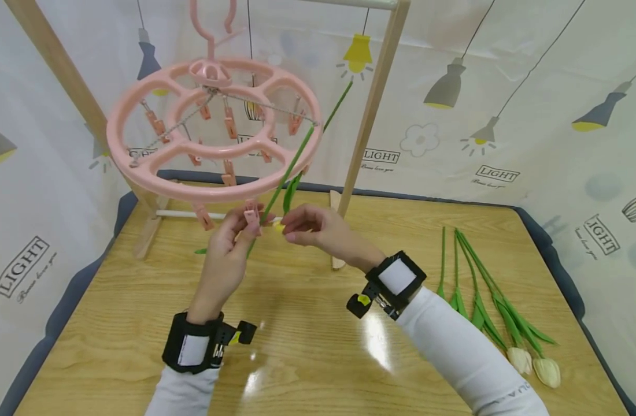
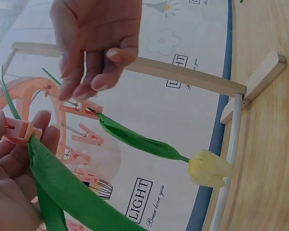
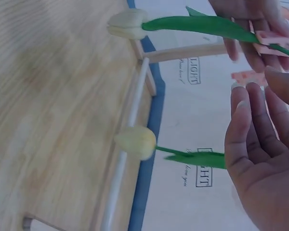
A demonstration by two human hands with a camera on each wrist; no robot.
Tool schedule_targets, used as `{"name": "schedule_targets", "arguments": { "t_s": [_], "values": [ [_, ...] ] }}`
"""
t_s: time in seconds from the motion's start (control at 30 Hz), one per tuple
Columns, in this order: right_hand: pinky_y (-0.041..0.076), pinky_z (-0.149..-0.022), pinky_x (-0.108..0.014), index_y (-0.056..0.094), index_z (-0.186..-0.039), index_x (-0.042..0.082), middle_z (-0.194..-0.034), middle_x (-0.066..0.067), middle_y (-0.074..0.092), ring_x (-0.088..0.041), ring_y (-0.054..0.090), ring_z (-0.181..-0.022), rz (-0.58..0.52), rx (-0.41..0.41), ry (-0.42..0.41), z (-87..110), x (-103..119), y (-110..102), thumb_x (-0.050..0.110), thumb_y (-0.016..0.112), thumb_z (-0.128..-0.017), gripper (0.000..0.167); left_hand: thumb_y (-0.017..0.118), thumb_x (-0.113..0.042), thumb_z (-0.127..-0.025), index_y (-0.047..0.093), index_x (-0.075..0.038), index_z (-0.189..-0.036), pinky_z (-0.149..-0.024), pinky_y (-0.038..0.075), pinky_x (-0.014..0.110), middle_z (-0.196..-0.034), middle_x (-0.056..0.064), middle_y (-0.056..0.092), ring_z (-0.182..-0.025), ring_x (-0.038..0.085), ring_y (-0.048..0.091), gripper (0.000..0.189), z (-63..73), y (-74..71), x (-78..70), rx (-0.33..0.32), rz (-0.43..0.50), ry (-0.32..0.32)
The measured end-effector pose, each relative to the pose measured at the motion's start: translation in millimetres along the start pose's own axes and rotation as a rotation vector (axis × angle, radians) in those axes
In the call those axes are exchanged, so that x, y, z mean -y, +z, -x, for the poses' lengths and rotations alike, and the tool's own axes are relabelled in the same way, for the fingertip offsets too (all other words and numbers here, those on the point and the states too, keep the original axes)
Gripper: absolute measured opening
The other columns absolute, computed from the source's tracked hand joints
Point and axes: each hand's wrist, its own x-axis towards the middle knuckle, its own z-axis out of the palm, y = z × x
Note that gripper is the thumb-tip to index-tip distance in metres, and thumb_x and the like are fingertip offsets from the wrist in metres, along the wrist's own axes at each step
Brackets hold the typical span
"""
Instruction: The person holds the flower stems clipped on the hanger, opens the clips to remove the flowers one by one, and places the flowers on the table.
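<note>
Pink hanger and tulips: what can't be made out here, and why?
Head: hook, top cut off by upper edge.
Head: leftmost table stem, lower end behind right sleeve.
Left wrist: nearer tulip, bloom past bottom edge.
Right wrist: lower tulip, rest of stem behind right hand.

The pink hanger (image 1: pixel 221 152) is smooth, glossy plastic. Right of it, the post (image 1: pixel 372 115) is matt wood; below it, the wood-grained tabletop (image 1: pixel 297 358) shines. Beside the hanger, the leaf (image 1: pixel 291 195) is perhaps cloth.

In the head view, picture edges cut off the hook (image 1: pixel 210 41) and sleeves (image 1: pixel 463 352), the near tulip (image 1: pixel 292 167) has its bloom hidden behind the left hand (image 1: pixel 226 245), and the right hand (image 1: pixel 323 234) partly covers the far tulip (image 1: pixel 292 193).
</note>
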Motion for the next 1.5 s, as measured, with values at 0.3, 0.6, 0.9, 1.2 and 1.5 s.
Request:
{"name": "schedule_targets", "arguments": {
  "t_s": [0.3,0.6,0.9,1.2,1.5],
  "values": [
    [0.055,-0.082,-0.02,0.055,-0.122,-0.006,-0.11,-0.007,0.067,-0.013,0.066,-0.097,-0.194,-0.144,-0.132,3.2,10.7,-22.6,-0.001,0.057,-0.096,0.026,0.041,-0.011,-0.106,0.043,0.005,-0.14,-0.085,0.055,0.017,-0.124,0.022,0.059,-0.1,0.002,0.064,0.037,-2.7,0.4,0.7,0.066,0.001,0.071],
    [0.056,-0.091,-0.029,0.049,-0.133,0.006,-0.118,-0.005,0.062,-0.016,0.065,-0.107,-0.367,-0.242,-0.287,8.8,22.3,-36.4,0.003,0.05,-0.097,0.036,0.044,-0.015,-0.106,0.037,-0.014,-0.152,-0.056,0.044,0.022,-0.104,0.016,0.071,-0.065,0.011,0.055,0.046,-2.3,-0.8,-0.9,0.098,-0.153,0.05],
    [0.055,-0.1,-0.041,0.038,-0.136,0.004,-0.126,-0.01,0.057,-0.021,0.063,-0.113,-0.512,-0.201,-0.307,9.8,26.8,-31.6,-0.002,0.045,-0.098,0.04,0.045,-0.013,-0.105,0.036,-0.018,-0.153,-0.057,0.05,0.023,-0.107,0.013,0.065,-0.067,0.012,0.06,0.049,-4.0,1.4,1.9,0.08,-0.268,0.145],
    [0.054,-0.101,-0.045,0.041,-0.129,0.017,-0.116,-0.006,0.059,-0.02,0.064,-0.109,-0.561,-0.115,-0.32,7.5,26.1,-25.7,0.001,0.046,-0.101,0.032,0.05,-0.005,-0.101,0.044,-0.004,-0.145,-0.078,0.052,0.02,-0.106,0.016,0.062,-0.093,0.025,0.066,0.044,-5.7,2.1,2.8,0.064,-0.299,0.208],
    [0.05,-0.105,-0.046,0.051,-0.112,0.012,-0.116,-0.004,0.062,-0.02,0.064,-0.113,-0.525,-0.084,-0.346,8.1,24.1,-25.9,0.016,0.059,-0.099,0.015,0.057,-0.01,-0.1,0.052,-0.004,-0.135,-0.086,0.052,0.015,-0.116,0.016,0.066,-0.099,0.009,0.063,0.036,-6.3,3.2,-7.2,0.015,-0.157,0.146]
  ]
}}
